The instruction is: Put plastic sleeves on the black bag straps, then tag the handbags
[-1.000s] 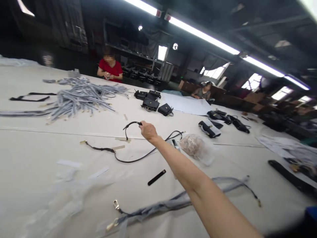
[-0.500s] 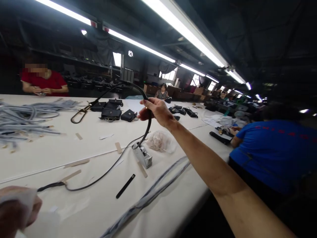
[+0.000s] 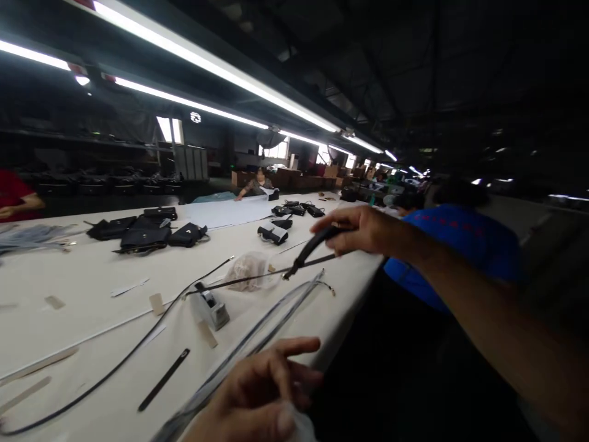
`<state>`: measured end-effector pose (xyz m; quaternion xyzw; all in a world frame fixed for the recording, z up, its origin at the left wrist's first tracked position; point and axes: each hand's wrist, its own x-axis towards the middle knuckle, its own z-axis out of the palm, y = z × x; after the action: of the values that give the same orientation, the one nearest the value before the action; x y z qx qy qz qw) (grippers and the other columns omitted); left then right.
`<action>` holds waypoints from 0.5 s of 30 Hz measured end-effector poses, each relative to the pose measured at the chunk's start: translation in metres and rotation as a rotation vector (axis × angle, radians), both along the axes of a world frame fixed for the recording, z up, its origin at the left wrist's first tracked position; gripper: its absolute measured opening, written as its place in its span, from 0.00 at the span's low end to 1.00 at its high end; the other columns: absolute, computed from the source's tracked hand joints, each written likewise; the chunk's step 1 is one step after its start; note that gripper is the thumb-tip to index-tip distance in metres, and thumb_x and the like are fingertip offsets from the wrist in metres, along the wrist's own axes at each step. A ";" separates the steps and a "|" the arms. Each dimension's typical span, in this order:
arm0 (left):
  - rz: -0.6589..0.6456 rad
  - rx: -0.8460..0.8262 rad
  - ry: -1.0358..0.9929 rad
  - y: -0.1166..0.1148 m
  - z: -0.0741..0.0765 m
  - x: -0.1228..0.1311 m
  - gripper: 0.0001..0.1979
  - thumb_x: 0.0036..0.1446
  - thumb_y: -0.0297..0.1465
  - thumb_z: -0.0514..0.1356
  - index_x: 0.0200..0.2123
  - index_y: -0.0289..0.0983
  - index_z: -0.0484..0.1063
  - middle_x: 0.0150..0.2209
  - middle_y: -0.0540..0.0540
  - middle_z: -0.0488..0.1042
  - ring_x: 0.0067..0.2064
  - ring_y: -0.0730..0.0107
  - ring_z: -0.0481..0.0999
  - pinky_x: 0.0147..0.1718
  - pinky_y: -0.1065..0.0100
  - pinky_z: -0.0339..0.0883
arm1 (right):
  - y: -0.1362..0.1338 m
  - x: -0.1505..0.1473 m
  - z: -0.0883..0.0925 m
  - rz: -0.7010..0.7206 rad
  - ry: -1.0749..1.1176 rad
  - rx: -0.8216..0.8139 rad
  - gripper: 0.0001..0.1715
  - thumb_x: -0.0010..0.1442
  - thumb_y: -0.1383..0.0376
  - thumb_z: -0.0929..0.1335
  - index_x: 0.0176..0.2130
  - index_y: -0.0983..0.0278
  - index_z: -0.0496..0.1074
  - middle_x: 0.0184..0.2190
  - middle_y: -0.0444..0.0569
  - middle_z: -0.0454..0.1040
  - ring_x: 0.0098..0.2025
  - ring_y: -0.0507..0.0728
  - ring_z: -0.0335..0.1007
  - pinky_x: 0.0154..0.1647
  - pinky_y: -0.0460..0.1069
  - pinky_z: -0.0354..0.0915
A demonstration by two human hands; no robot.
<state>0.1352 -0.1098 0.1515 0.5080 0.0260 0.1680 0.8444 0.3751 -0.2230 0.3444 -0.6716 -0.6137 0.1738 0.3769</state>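
Observation:
My right hand (image 3: 356,232) is closed on a black strap (image 3: 317,245) above the table. The strap's near end hangs down beside the plastic bag, and a long thin stretch of cord (image 3: 257,277) runs left past the tape dispenser (image 3: 210,307). Low in the picture, my left hand (image 3: 262,383) has its index finger stretched out. Its thumb presses on a piece of white translucent wrap (image 3: 300,425), partly cut off by the picture's lower edge. Between the hands lie grey wrapped straps (image 3: 276,319) with metal ends.
A clear bag of pale contents (image 3: 251,271) stands behind the dispenser. Black bags (image 3: 146,236) lie farther back on the white table (image 3: 110,344). A short black strip (image 3: 163,379) lies in front. A person in blue (image 3: 460,245) is at the right; others are across the table.
The view has swung to the right. My right hand has carried the black strap rightward and its metal hook no longer shows. My left hand has come in from the left edge.

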 end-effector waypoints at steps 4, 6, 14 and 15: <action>-0.105 -0.278 -0.007 -0.072 -0.019 0.081 0.15 0.40 0.38 0.75 0.27 0.42 0.75 0.56 0.44 0.74 0.60 0.44 0.70 0.55 0.48 0.69 | -0.087 -0.013 -0.057 0.104 -0.023 -0.391 0.25 0.62 0.53 0.69 0.56 0.59 0.74 0.46 0.49 0.79 0.44 0.56 0.74 0.45 0.49 0.68; -0.088 -0.413 0.048 -0.093 -0.038 0.107 0.17 0.42 0.39 0.75 0.33 0.42 0.75 0.53 0.44 0.76 0.61 0.47 0.70 0.58 0.48 0.66 | -0.123 -0.014 -0.094 0.043 0.114 -0.435 0.27 0.67 0.51 0.63 0.60 0.60 0.70 0.39 0.49 0.80 0.38 0.55 0.74 0.39 0.49 0.66; 0.099 -0.656 0.295 -0.126 -0.104 0.150 0.16 0.46 0.32 0.73 0.40 0.41 0.75 0.49 0.42 0.78 0.55 0.51 0.76 0.53 0.53 0.72 | -0.229 -0.010 -0.206 -0.436 0.439 -0.453 0.20 0.57 0.57 0.70 0.50 0.55 0.75 0.36 0.46 0.81 0.42 0.60 0.77 0.43 0.51 0.67; 0.150 -0.660 0.329 -0.125 -0.109 0.151 0.15 0.47 0.29 0.72 0.39 0.39 0.75 0.47 0.41 0.79 0.53 0.52 0.78 0.49 0.55 0.74 | -0.238 -0.010 -0.211 -0.436 0.468 -0.477 0.18 0.56 0.59 0.70 0.48 0.56 0.77 0.39 0.46 0.82 0.45 0.61 0.77 0.45 0.50 0.67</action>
<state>0.2864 -0.2351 0.0430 0.2253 0.2512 0.1283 0.9325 0.3648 -0.4609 0.1333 -0.7970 -0.2969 0.3759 0.3679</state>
